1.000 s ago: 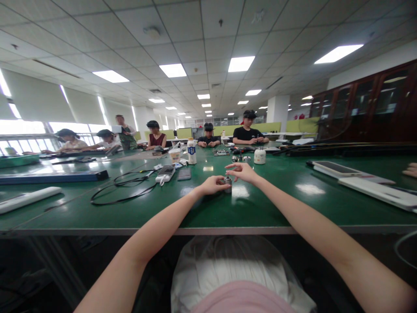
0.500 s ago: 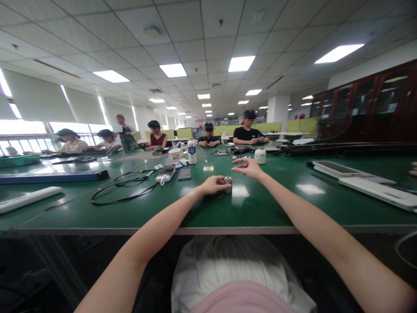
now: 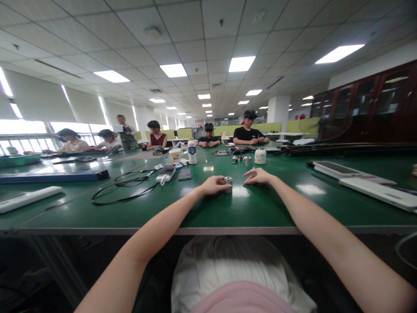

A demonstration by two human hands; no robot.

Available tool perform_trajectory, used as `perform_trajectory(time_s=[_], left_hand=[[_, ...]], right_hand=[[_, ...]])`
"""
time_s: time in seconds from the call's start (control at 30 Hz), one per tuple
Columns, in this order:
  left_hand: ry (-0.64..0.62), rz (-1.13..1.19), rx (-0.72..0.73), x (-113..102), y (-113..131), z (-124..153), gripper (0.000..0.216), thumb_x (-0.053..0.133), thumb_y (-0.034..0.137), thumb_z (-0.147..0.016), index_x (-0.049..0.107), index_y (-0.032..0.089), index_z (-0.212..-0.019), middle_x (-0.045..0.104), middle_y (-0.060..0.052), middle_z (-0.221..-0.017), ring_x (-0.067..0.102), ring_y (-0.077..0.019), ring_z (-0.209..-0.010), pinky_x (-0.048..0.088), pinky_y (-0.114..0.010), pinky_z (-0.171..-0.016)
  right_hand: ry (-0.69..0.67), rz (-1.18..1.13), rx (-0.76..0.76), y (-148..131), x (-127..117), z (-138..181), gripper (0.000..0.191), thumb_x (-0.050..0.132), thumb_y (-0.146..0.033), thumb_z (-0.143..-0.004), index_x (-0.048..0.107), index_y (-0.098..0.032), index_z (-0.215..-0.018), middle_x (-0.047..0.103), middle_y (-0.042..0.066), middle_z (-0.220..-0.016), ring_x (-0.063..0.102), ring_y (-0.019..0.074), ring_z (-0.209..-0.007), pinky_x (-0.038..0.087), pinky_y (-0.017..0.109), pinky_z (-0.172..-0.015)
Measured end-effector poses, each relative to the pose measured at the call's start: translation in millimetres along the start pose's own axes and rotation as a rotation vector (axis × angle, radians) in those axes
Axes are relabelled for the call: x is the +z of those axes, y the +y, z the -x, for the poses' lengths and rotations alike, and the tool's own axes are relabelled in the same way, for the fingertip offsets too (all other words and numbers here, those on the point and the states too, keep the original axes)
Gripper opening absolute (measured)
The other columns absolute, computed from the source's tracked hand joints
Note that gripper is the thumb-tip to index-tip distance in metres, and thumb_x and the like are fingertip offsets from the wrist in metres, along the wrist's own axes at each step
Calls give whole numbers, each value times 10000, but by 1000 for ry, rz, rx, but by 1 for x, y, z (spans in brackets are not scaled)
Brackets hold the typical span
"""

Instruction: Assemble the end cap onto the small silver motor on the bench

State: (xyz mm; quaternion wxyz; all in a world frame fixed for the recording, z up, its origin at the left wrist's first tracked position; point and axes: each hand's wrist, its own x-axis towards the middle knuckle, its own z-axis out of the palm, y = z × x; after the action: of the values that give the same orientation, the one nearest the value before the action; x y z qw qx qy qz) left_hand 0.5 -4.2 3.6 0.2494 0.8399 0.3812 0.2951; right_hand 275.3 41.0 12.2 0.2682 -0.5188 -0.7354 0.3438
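A small silver metal cylinder [image 3: 228, 185] with a ringed top stands upright on the green table. My left hand [image 3: 212, 186] is closed around its left side, with the thumb across the front and the other fingers partly hidden behind. To the right of the cylinder and apart from it, my right hand [image 3: 259, 176] hovers over the table, its thumb and fingers separated with nothing between them. Beyond that hand sit a small grey cylindrical part [image 3: 248, 161] and some small metal parts [image 3: 236, 159], beside a white round jar [image 3: 260, 155].
A white bottle with a blue label [image 3: 192, 151], a cup [image 3: 175, 154], a handheld device [image 3: 166, 173] and a looped black cable [image 3: 120, 201] lie to the left. Flat white devices [image 3: 378, 191] rest at the right. Several people sit around the far side of the table [image 3: 130, 217].
My right hand has moved right and toward me, uncovering the small metal parts behind it. My left hand and the silver cylinder have stayed in place.
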Motion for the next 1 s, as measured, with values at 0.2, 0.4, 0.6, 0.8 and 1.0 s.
perform_trajectory(time_s=[0.2, 0.4, 0.6, 0.8, 1.0], left_hand=[[4, -6, 1, 1, -3, -2, 527, 695, 493, -768, 667, 132, -1151, 751, -86, -911, 678, -206, -785, 491, -269, -700], [6, -2, 9, 2, -7, -4, 526, 694, 491, -770, 661, 137, -1158, 752, -79, -900, 680, -205, -784, 495, -273, -714], [12, 3, 17, 2, -9, -4, 550, 700, 501, -763, 651, 134, -1171, 748, -72, -872, 673, -193, -748, 491, -266, -691], [12, 9, 27, 3, -9, -4, 527, 700, 491, -768, 658, 123, -1142, 739, -63, -834, 663, -178, -713, 483, -253, -668], [14, 7, 31, 3, -8, -4, 508, 701, 481, -773, 661, 125, -1133, 740, -62, -823, 666, -181, -718, 483, -255, -671]], right_hand=[[58, -55, -85, -7, 3, 2, 223, 577, -287, -952, 606, -149, -1125, 644, 65, -1101, 655, 177, -895, 568, 362, -771], [163, -173, -325, -43, 20, 3, 416, 775, -298, -781, 638, -157, -1148, 748, 107, -954, 696, 208, -885, 570, 287, -703], [121, -208, -473, -65, 43, 12, 448, 823, -327, -681, 684, -149, -1069, 777, 116, -903, 720, 230, -828, 545, 249, -590], [109, -184, -523, -68, 50, 16, 454, 834, -335, -651, 695, -130, -1032, 778, 129, -889, 724, 210, -739, 559, 265, -604], [139, -147, -537, -71, 50, 19, 438, 828, -329, -656, 696, -118, -1016, 778, 135, -880, 711, 188, -671, 552, 264, -585]])
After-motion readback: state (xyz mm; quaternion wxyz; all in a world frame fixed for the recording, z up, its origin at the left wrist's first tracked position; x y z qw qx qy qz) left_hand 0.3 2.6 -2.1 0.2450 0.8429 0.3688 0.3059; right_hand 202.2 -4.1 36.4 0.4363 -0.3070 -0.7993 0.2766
